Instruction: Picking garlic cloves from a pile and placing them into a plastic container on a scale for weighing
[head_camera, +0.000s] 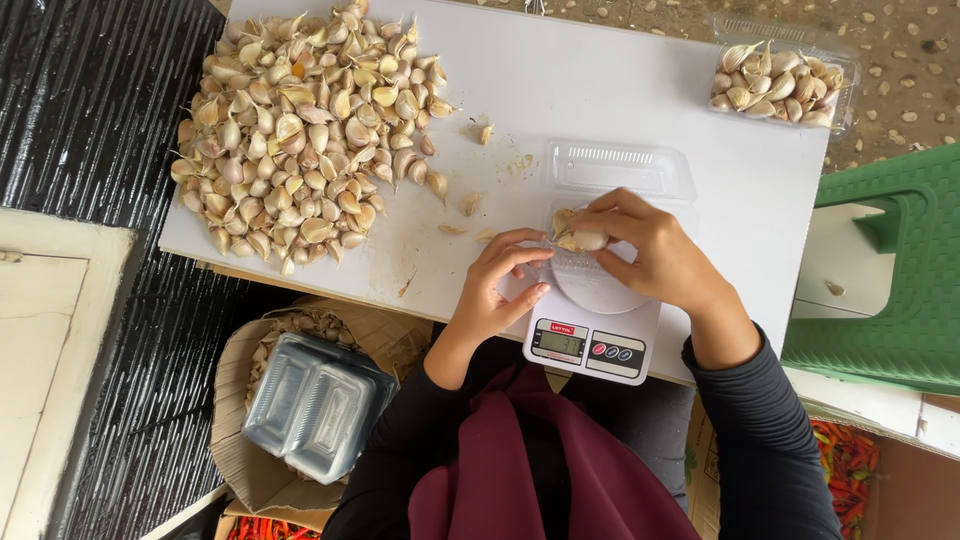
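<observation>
right hand (655, 250): we see it pinched shut on a garlic clove (585, 240), thumb under, fingertips on top, just above the open clear tray (620, 185) on the scale
left hand (495, 285): half curled, fingertips touching the near edge of the tray, gripping nothing we can make out
garlic clove: over the scale plate, between both hands; a second clove seems tucked beside it, hard to tell
handling: we judge it light, hard under a dry papery skin that flakes and slips; best pinched across the plump middle, not by the loose tip
clear tray: thin, springy plastic, hinged lid flipped back; likely to skid on the plate, so steady it at the rim
scale (590, 340): white, at the table's near edge, display facing us
garlic pile (300, 130): big heap, far left on the white table (600, 80)
filled tray (785, 85): far right corner, full of cloves
stacked trays (315, 405): in a box below the table, left
</observation>
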